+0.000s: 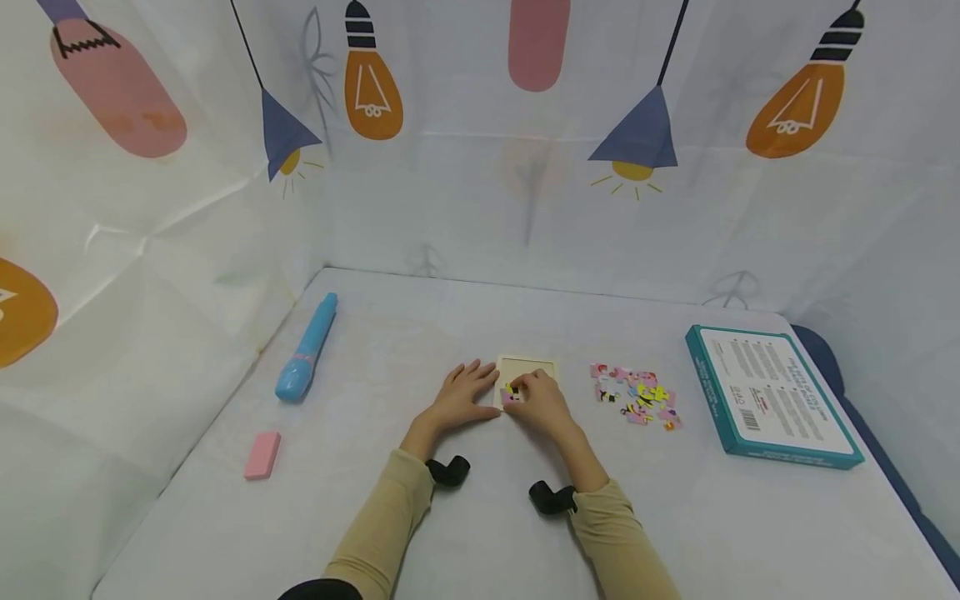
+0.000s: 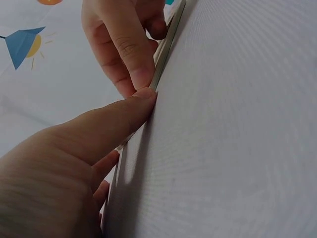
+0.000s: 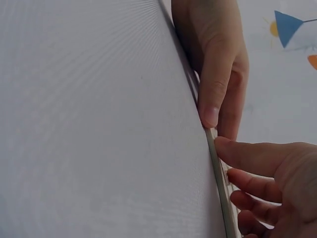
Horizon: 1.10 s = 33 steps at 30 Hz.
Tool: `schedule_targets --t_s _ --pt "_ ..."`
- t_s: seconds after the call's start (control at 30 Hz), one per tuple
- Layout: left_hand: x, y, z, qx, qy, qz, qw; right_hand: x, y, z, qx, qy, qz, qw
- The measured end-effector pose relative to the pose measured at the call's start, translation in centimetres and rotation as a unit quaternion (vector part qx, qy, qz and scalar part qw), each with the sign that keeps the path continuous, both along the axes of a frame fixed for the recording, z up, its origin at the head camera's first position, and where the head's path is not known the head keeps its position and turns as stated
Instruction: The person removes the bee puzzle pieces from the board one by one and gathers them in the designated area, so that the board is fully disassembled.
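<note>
A small pale puzzle tray [image 1: 527, 362] lies flat, with a pink and yellow puzzle piece [image 1: 512, 394] in its lower left part. My left hand [image 1: 459, 398] rests at the tray's left side, fingers spread and thumb straight against the near edge. In the left wrist view, the left thumb [image 2: 111, 121] presses the tray's rim. Over the tray, my right hand [image 1: 542, 403] has curled fingers and pinches the puzzle piece, which they partly hide. The right thumb [image 3: 247, 156] is at the tray's near edge in the right wrist view.
Several loose puzzle pieces [image 1: 637, 395] lie right of the tray. Beyond them is a teal-edged box [image 1: 776, 392]. On the left are a blue microphone-shaped object [image 1: 306, 350] and a pink block [image 1: 262, 456]. Printed white sheeting [image 1: 465, 208] rises behind the table.
</note>
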State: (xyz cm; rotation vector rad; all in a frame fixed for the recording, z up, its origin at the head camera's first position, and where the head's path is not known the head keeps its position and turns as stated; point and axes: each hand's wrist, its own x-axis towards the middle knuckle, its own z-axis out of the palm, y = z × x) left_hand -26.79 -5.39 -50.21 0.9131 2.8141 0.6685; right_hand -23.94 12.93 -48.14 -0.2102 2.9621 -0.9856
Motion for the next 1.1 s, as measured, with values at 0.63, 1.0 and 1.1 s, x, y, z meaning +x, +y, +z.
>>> schedule_targets --t_s 0.63,1.0,1.1 --pt "0.0 0.0 0.2 0.01 -0.003 -0.001 0.9999 0.5 0.9 0.3 -0.197 -0.009 -0.066 0.978" --pt "0.0 0.1 0.1 0.01 -0.004 0.003 0.9999 1.7 6.2 1.2 -0.17 -0.059 -0.157 0.971" --pt "0.1 0.1 0.0 0.004 -0.005 0.004 1.0 2.3 7.7 1.5 -0.158 -0.082 -0.167 0.9699"
